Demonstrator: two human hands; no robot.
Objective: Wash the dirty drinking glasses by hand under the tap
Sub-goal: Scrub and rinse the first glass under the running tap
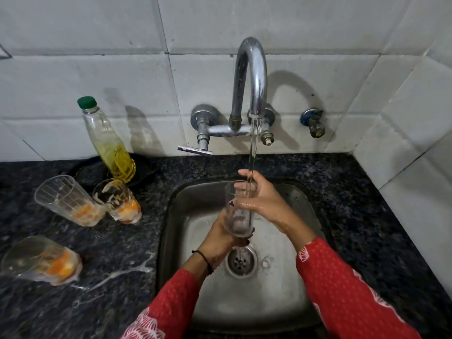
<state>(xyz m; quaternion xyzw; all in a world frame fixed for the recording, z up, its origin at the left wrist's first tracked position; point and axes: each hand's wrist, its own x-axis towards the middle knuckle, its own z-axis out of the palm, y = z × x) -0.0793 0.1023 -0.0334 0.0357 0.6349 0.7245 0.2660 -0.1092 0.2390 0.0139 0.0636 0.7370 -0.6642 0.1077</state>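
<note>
A white tiled wall backs a dark speckled counter, with dirty glasses sitting at its left. Over the steel sink, the left hand grips the base of a clear glass. The glass is held roughly upright, mouth towards the running tap, and the right hand curls its fingers round the rim.

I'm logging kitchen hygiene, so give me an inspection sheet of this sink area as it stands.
Surface: the dark speckled counter is wet, with a white soapy streak beside the sink.
Job's things: the held glass is under the running tap. Three dirty glasses with orange residue stand left of the sink.
Clutter: a green-capped bottle of yellow liquid.
Hands: the left hand grips the glass's base and the right hand grips near its rim.
Cables: nothing seen.
Surroundings: a white tiled wall, and a spare valve right of the tap.
</note>
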